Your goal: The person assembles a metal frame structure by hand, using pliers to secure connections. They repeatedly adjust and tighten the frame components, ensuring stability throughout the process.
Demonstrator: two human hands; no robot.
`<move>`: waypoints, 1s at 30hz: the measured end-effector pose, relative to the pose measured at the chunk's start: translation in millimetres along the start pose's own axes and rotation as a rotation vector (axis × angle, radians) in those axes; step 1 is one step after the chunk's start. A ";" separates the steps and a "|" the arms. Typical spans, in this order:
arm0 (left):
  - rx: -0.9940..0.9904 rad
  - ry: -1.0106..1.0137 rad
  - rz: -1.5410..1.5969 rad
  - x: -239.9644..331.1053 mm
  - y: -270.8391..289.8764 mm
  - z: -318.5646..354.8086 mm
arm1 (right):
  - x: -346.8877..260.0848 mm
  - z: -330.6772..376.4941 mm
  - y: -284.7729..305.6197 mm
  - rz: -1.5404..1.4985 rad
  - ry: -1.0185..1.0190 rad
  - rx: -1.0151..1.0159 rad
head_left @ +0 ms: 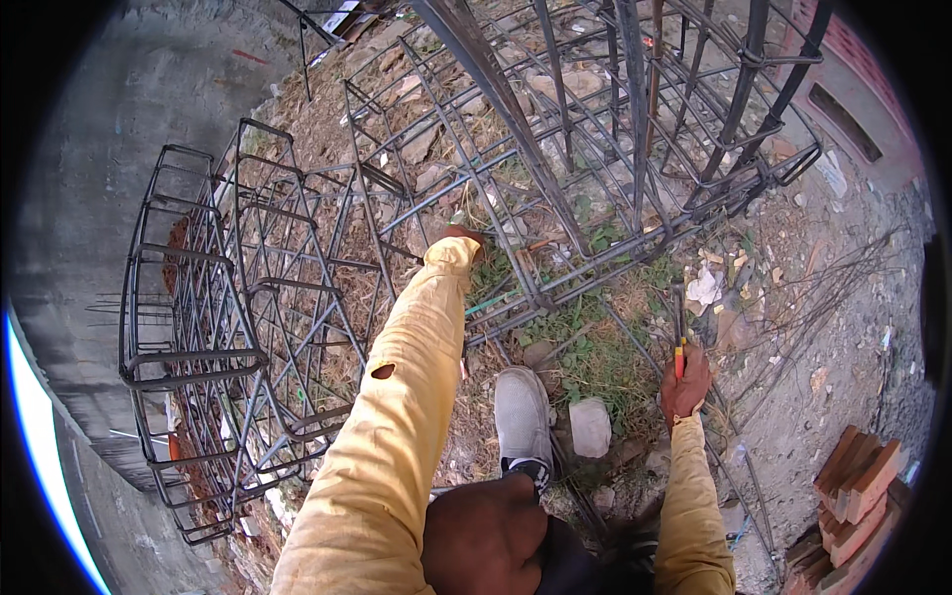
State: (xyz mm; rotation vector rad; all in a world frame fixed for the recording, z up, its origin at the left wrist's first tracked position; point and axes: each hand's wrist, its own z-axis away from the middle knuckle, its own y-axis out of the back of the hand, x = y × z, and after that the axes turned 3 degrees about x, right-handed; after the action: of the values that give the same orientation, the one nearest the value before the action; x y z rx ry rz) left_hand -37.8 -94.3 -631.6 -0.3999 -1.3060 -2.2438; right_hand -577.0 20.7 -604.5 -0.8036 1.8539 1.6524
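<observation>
My left hand (462, 236) reaches forward among the bars of a steel rebar cage (535, 297) lying on the ground. The yellow sleeve and the back of the hand hide its fingers, so I cannot see whether it grips a bar. Low on the right, my right hand (684, 385) is closed around a slim tool (680, 359) with an orange-and-yellow handle. The tool's dark metal end points away from me, over the soil beside the cage; its exact kind is unclear.
Upright rebars (635, 109) rise at the far right. Another tied rebar cage (248, 283) stretches along the concrete wall (109, 208) on the left. Near my shoe (522, 412) lies a pale stone (591, 428). Red bricks (861, 486) are stacked at the lower right; thin wires (803, 322) lie nearby.
</observation>
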 end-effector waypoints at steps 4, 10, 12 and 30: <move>0.026 -0.013 -0.563 9.1 28.1 35.7 | -69.2 -19.8 13.1 -0.323 0.169 -0.124; 0.404 0.281 -0.469 52.5 14.4 35.2 | -109.7 -15.2 28.5 -0.371 0.073 -0.773; 0.356 0.350 -0.447 58.8 12.7 41.5 | -124.1 -3.3 9.6 -0.464 0.017 -0.905; 0.407 0.428 -0.148 92.5 43.3 66.0 | -271.5 -49.0 -150.7 -1.045 -0.692 -0.856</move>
State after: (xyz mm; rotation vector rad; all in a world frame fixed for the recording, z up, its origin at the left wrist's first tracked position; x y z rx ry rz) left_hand -90.0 -80.4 -522.7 0.3160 -1.5332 -1.9544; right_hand -281.0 -16.2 -505.3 -1.0532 0.0875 1.5852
